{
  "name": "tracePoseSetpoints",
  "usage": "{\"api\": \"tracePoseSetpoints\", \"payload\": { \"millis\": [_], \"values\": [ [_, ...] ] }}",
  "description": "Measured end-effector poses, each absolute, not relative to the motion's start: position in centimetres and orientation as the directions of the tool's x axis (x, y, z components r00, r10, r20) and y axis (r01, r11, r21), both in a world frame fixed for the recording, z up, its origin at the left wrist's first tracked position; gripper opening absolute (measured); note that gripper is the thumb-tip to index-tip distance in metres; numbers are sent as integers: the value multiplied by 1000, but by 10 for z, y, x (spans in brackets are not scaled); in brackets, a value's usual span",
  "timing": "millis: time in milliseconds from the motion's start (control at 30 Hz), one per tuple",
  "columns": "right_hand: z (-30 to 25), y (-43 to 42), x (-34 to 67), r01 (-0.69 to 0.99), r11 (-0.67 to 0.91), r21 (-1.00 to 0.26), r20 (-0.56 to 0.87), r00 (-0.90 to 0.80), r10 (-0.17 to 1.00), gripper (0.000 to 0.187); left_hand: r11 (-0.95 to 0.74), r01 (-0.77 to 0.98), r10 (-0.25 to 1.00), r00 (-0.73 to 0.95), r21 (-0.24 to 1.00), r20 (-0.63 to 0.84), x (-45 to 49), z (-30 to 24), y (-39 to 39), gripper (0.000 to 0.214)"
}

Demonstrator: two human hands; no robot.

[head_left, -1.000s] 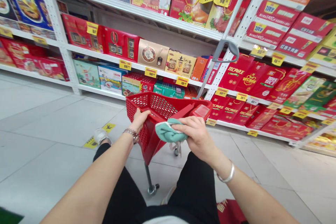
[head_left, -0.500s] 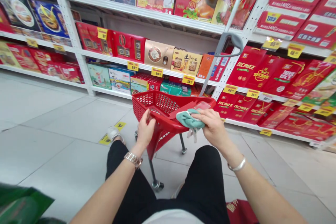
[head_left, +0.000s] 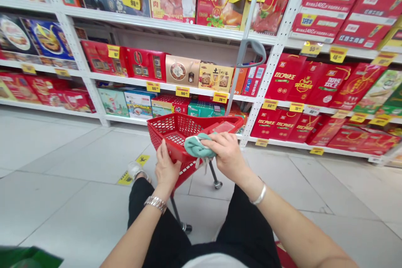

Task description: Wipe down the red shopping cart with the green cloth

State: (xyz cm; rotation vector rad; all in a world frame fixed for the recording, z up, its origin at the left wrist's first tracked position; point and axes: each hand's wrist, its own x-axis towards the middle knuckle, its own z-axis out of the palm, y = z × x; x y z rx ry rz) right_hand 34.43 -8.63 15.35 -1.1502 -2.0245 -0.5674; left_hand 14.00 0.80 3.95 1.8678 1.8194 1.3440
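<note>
A red plastic shopping cart (head_left: 160, 124) with perforated sides stands between my knees, tilted a little in view. My left hand (head_left: 167, 166) grips the cart's near left rim, fingers over the edge. In my right hand (head_left: 228, 155) is a folded green cloth (head_left: 198, 146), pressed against the near rim, with pale loose ends hanging below it. A grey pole with a looped handle (head_left: 241, 56) rises from the cart's far right side. A flat reddish panel (head_left: 221, 127) lies along the cart's right part, just beyond the cloth.
White shelving (head_left: 204, 29) with boxed goods and yellow price tags runs across the back. Red gift bags (head_left: 285, 77) line the right shelves. A green object (head_left: 28, 256) sits at the lower left. Yellow floor stickers (head_left: 125, 178) lie near my shoe (head_left: 138, 171).
My right hand and the cloth have slid left along the near rim. The left hand has closed over the rim, and the cart appears further left in view.
</note>
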Motion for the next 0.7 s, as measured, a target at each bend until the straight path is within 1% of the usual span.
{"api": "tracePoseSetpoints", "payload": {
  "millis": [100, 200, 367, 433, 533, 600, 700],
  "values": [
    [151, -87, 341, 852, 521, 57, 783, -362, 506, 39, -164, 656, 926, -156, 737, 345, 125, 38, 6, 96],
    [147, -79, 351, 854, 519, 34, 797, -336, 501, 41, -102, 662, 964, -120, 742, 239, 112, 39, 5, 101],
    [137, -49, 391, 891, 445, -86, 810, -197, 553, 47, -88, 691, 965, -121, 717, 235, 89, 43, 8, 105],
    [135, -36, 411, 914, 381, -140, 799, -123, 589, 49, -95, 685, 965, -116, 723, 236, 80, 44, 10, 106],
    [134, -20, 442, 948, 241, -207, 776, 9, 631, 49, -131, 655, 966, -83, 744, 243, 69, 46, 14, 102],
    [135, -16, 458, 955, 168, -244, 770, 85, 633, 50, -134, 642, 968, -81, 755, 240, 67, 46, 16, 98],
    [137, -20, 465, 954, 133, -268, 793, 140, 592, 51, -118, 628, 968, -98, 769, 229, 68, 45, 21, 96]
  ]
}}
